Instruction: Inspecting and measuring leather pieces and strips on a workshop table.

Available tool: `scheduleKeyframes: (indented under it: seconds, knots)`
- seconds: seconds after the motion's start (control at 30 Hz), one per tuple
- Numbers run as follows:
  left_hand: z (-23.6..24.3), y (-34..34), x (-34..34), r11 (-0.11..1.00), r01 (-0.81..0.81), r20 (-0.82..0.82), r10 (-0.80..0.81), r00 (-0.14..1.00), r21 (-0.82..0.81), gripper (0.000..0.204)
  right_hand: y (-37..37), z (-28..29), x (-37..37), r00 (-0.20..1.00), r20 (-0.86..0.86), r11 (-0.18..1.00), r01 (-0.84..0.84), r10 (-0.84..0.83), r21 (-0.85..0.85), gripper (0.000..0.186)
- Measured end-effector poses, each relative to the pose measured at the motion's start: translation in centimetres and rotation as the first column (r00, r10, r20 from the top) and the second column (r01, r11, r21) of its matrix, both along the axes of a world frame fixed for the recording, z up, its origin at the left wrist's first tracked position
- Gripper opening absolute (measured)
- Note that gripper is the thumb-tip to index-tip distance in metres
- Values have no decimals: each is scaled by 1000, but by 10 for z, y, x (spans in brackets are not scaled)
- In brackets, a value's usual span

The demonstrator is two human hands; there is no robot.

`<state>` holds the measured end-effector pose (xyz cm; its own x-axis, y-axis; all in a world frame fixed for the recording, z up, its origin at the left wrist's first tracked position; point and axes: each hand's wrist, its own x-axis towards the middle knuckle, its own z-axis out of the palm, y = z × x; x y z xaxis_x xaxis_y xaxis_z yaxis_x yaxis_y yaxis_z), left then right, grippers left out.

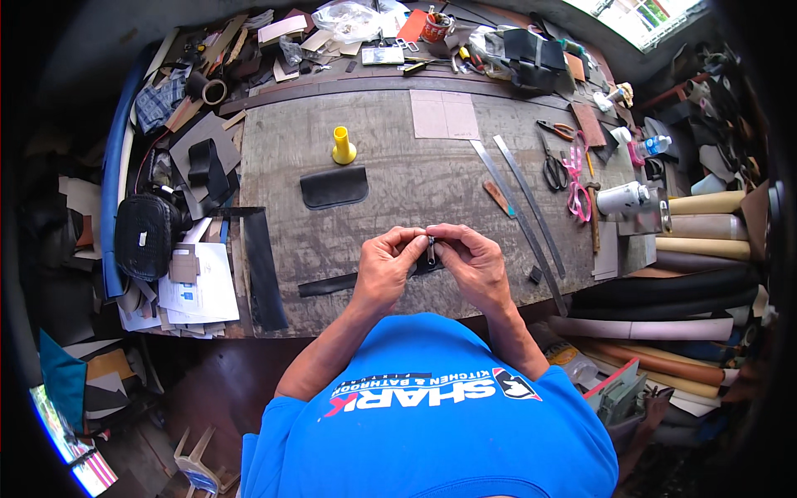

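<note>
Near the table's front edge, my left hand (387,266) and my right hand (473,264) meet with their fingertips together. Between them is a small silver metal piece (431,249) that looks like a zipper pull. Both hands are closed in a pinch around it; the fingers hide part of it. Dark material shows just beneath the fingertips. A narrow black strip (328,285) lies on the table and runs under my left hand. Farther off lie a black leather flap piece (334,187) with rounded corners and an upright yellow funnel-shaped object (343,146).
Two metal rulers (531,207) slant across the right of the table (282,166), beside a wooden-handled blade (499,199). Scissors (554,170), pink scissors (577,187) and a hammer (594,217) lie farther right. A black bag (143,236) and papers (199,286) crowd the left.
</note>
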<state>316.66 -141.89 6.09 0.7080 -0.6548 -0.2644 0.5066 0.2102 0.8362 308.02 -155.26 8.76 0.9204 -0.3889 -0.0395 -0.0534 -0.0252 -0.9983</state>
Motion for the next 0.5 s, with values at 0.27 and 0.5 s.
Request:
scheduleKeyframes:
  seconds: [0.27,0.5]
  knots:
    - [11,2,-1,999,43,35,-44,998,13,18,1,3,-3,1000,13,1000,25,-25,7,23]
    - [6,3,3,999,47,107,-46,993,-8,35,1,0,-6,1000,7,997,12,-11,-81,23]
